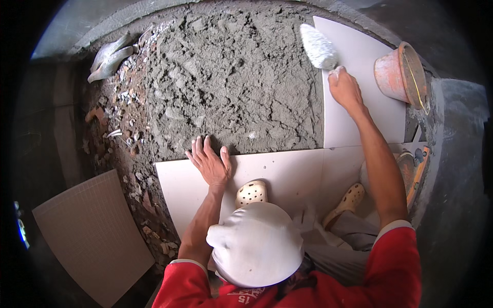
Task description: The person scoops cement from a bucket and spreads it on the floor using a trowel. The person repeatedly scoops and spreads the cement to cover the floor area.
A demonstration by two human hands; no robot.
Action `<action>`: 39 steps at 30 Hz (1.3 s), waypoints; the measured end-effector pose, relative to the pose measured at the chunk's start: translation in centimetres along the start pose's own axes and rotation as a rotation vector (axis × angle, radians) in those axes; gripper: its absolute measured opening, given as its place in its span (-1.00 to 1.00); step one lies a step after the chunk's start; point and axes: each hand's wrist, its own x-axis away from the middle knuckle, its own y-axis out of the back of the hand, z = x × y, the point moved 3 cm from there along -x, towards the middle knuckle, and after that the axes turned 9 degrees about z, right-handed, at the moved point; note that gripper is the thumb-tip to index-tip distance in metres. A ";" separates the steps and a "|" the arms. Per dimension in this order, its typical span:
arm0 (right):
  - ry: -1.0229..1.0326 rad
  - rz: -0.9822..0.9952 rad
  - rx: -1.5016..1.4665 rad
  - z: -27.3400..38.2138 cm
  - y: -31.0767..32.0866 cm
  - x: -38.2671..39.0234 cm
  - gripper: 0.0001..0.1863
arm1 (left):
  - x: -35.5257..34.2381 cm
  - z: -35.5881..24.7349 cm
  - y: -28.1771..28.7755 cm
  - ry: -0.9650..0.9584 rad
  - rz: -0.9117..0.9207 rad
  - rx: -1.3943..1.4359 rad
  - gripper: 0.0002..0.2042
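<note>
Grey-white loose tile (95,236) at eight o'clock, grid-ribbed face showing, probably parked there to be within reach yet off the wet area. Two dirty grey items (110,59) at ten o'clock, gloves or footwear, can't tell which; look tossed aside on the rubble strip (123,118), which runs down the nine o'clock side.

Left hand (210,165) just left of centre, toward eight o'clock: grip wide open, holds nothing, fingers spread and pointing to about eleven, lying across the line where front tile (295,172) meets mortar (236,82). Likely a brace for the forward lean; elbow slightly bent. Mortar fills twelve o'clock, rough and lumpy, bordered by tile below and at right. White cap (257,246) at six; one pale clog (251,193) just above it, on the front tile.

Trowel (318,47) at one o'clock, blade blurred, over the border of mortar and right tile (362,61). Right hand (345,91) at two: grip closed round the handle, blade out toward eleven, presumably so it reaches the far mortar. Right arm long, nearly straight, wrist above the right tile.

Reddish bucket (393,77) at two, tipped on its side, mouth toward three. Orange bar-shaped tool (418,177) at three, seemingly tucked out of the way.
</note>
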 end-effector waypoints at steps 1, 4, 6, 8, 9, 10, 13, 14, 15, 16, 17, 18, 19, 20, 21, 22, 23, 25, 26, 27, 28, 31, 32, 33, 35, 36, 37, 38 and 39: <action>0.044 0.009 0.031 0.5 -0.2 0.2 -0.56 | 0.1 0.0 -0.1 0.000 0.004 0.002 -0.38; 0.050 0.100 0.078 1.6 -1.5 -1.4 -0.60 | 0.2 0.1 0.8 0.012 0.014 -0.021 -0.38; 0.049 0.102 0.126 1.4 -1.4 -3.3 -0.60 | -0.1 -0.2 0.4 0.025 0.016 -0.005 -0.38; 0.074 0.094 0.125 1.0 -2.1 -4.6 -0.55 | 0.0 0.0 0.3 0.026 0.012 -0.009 -0.38; 0.082 0.101 0.135 0.6 -2.5 -5.2 -0.53 | 0.4 -0.1 0.3 0.039 0.019 -0.018 -0.37; 0.101 0.092 0.124 0.6 -2.9 -5.9 -0.53 | 0.5 -0.1 0.2 0.037 0.023 -0.011 -0.37; 0.045 0.147 0.017 1.0 -2.3 -7.9 -0.54 | -0.1 0.1 0.1 0.032 0.016 -0.014 -0.37; -0.033 0.233 -0.067 1.3 -1.6 -8.9 -0.55 | -0.1 0.0 0.1 0.036 0.017 -0.016 -0.37; -0.110 0.319 -0.152 1.7 -1.4 -9.4 -0.57 | 0.1 0.1 0.2 0.042 0.018 -0.035 -0.37; -0.137 0.344 -0.220 2.2 -1.2 -9.6 -0.58 | 0.3 0.0 0.3 0.034 0.014 -0.016 -0.37; -0.163 0.361 -0.290 2.6 -0.9 -9.8 -0.60 | 0.2 0.0 0.4 0.024 0.004 -0.012 -0.37; -0.177 0.381 -0.359 3.0 -0.4 -10.1 -0.61 | -0.1 -0.1 0.4 0.015 -0.009 -0.005 -0.37; -0.194 0.395 -0.532 3.2 0.0 -10.0 -0.61 | -0.1 -0.2 0.5 0.019 -0.009 -0.005 -0.37; -0.201 0.417 -0.707 3.2 0.3 -9.7 -0.60 | 0.0 -0.2 0.5 0.026 -0.008 -0.006 -0.36; -0.230 0.430 -0.870 3.1 0.8 -9.6 -0.59 | -0.1 -0.2 0.5 0.037 -0.009 -0.015 -0.36; -0.183 0.509 -0.961 2.6 1.5 -9.0 -0.64 | -0.2 -0.1 0.5 0.034 -0.006 -0.017 -0.36; -0.182 0.528 -0.959 2.3 1.4 -8.5 -0.64 | -0.1 -0.1 0.5 0.035 0.001 -0.026 -0.36; -0.245 0.535 -0.944 1.1 0.6 -7.0 -0.65 | 0.1 -0.2 0.3 0.039 0.010 -0.027 -0.36; -0.247 0.503 -0.859 0.9 -0.3 -6.7 -0.65 | 0.0 -0.2 0.3 0.040 0.008 -0.020 -0.36; -0.271 0.499 -0.820 1.0 -0.8 -7.2 -0.65 | 0.0 -0.1 0.4 0.042 0.009 -0.030 -0.35; -0.256 0.515 -0.806 1.5 -1.3 -8.0 -0.65 | -0.1 -0.2 0.4 0.033 0.009 -0.015 -0.35; -0.236 0.547 -0.767 1.4 0.2 -9.6 -0.63 | -0.3 -0.2 0.4 0.015 0.009 -0.023 -0.35; -0.229 0.586 -0.726 1.0 1.6 -10.1 -0.63 | -0.3 -0.2 0.5 0.017 0.011 -0.029 -0.34; -0.242 0.588 -0.676 0.5 3.0 -10.4 -0.63 | -0.2 -0.2 0.5 0.022 0.014 -0.034 -0.34; -0.193 0.646 -0.690 -0.8 5.8 -10.1 -0.64 | -0.2 -0.3 0.5 0.014 0.006 -0.033 -0.34; -0.214 0.617 -0.691 -1.1 6.9 -10.3 -0.65 | -0.1 -0.3 0.4 0.015 0.006 -0.031 -0.34; -0.217 0.653 -0.715 -1.0 7.4 -10.5 -0.65 | 0.0 -0.3 0.4 0.029 0.020 -0.032 -0.34; -0.228 0.599 -0.756 -0.7 7.8 -11.0 -0.65 | -0.1 -0.4 0.4 0.036 0.030 -0.037 -0.34; -0.239 0.568 -0.802 -0.1 7.6 -11.5 -0.65 | -0.1 -0.4 0.4 0.040 0.036 -0.060 -0.34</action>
